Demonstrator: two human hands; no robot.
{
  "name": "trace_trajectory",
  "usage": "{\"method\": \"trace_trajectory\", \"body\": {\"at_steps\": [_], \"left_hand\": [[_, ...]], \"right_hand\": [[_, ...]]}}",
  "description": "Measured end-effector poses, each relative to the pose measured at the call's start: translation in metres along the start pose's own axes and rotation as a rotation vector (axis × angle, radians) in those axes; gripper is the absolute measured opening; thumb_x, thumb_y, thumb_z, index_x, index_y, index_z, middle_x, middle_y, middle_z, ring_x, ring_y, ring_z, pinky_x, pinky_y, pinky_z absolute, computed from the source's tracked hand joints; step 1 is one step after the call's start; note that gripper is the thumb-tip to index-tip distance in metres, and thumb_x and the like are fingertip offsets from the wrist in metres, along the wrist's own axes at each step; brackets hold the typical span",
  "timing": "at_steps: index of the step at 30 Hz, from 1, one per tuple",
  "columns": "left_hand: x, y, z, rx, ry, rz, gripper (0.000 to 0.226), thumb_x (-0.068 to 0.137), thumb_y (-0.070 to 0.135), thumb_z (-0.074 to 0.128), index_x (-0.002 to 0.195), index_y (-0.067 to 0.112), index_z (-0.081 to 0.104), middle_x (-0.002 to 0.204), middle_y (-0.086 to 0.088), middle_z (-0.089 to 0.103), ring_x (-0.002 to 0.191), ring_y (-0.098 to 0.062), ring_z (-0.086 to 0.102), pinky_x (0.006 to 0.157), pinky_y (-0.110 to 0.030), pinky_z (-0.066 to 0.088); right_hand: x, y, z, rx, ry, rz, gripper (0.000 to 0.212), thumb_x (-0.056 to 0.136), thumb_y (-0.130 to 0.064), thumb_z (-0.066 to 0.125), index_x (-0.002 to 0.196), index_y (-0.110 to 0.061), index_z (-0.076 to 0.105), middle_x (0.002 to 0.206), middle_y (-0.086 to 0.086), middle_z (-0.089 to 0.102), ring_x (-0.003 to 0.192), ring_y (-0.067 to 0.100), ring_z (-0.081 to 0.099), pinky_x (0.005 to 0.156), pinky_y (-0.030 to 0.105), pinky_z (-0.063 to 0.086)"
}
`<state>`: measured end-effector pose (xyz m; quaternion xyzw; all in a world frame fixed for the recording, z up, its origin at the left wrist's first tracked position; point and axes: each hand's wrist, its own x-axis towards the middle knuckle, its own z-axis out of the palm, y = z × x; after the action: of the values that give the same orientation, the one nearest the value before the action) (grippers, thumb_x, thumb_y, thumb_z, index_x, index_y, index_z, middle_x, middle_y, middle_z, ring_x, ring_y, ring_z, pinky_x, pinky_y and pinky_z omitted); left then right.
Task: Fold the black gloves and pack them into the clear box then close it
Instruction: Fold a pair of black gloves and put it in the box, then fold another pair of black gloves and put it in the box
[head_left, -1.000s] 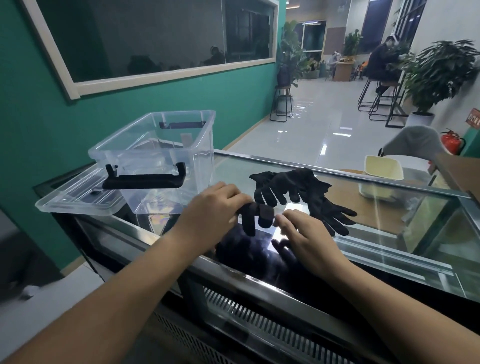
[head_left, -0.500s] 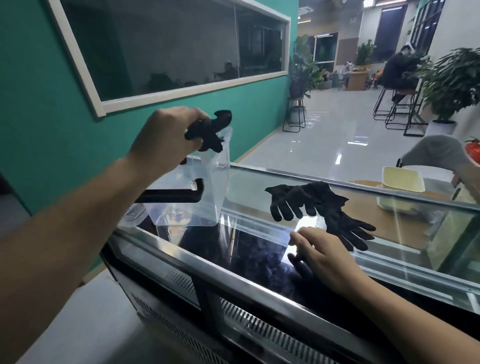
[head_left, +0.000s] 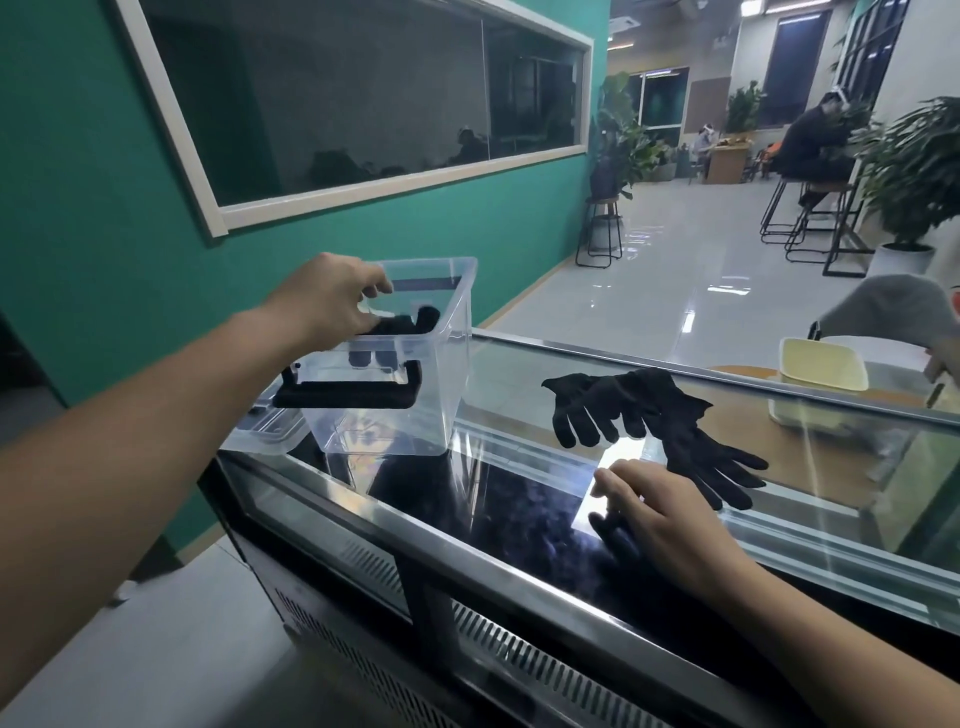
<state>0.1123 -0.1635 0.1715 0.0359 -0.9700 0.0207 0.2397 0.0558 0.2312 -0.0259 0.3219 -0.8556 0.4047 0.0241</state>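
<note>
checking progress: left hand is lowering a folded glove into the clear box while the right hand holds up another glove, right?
Not quite. In the head view the right hand rests flat on the glass counter, holding nothing; the loose gloves lie beside it. The rest is right.

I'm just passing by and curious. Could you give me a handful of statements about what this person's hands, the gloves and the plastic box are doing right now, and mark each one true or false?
1. The left hand holds a folded black glove inside the clear box. True.
2. The lid is closed on the box. False: the box is open on top, and a clear lid lies beside it on its left.
3. Loose black gloves lie on the glass counter. True.
4. The right hand is picking up those gloves. False: it rests flat on the counter, just near of them, holding nothing.
5. The box's front handle is black. True.
</note>
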Motion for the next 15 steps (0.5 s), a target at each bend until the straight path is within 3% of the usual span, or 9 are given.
{"method": "trace_trajectory", "body": {"at_steps": [8,15], "left_hand": [[-0.003,0.051,-0.001,-0.106,0.231,0.147,0.025,0.087,0.007,0.081,0.111,0.01,0.077,0.099,-0.006,0.073,0.084,-0.024,0.068,0.085,-0.044,0.062],[-0.008,0.119,0.033,-0.249,0.249,0.233,0.023,0.088,0.006,0.08,0.11,0.012,0.077,0.098,-0.003,0.073,0.082,-0.021,0.07,0.081,-0.039,0.063]], "right_hand": [[-0.001,-0.005,-0.001,0.01,0.008,0.011,0.036,0.11,-0.044,0.05,0.083,-0.027,0.067,0.082,-0.007,0.067,0.083,0.009,0.064,0.082,0.039,0.054],[-0.002,-0.004,-0.002,0.012,0.024,0.008,0.038,0.109,-0.043,0.05,0.084,-0.021,0.067,0.081,0.0,0.066,0.082,0.019,0.067,0.082,0.044,0.055]]}}
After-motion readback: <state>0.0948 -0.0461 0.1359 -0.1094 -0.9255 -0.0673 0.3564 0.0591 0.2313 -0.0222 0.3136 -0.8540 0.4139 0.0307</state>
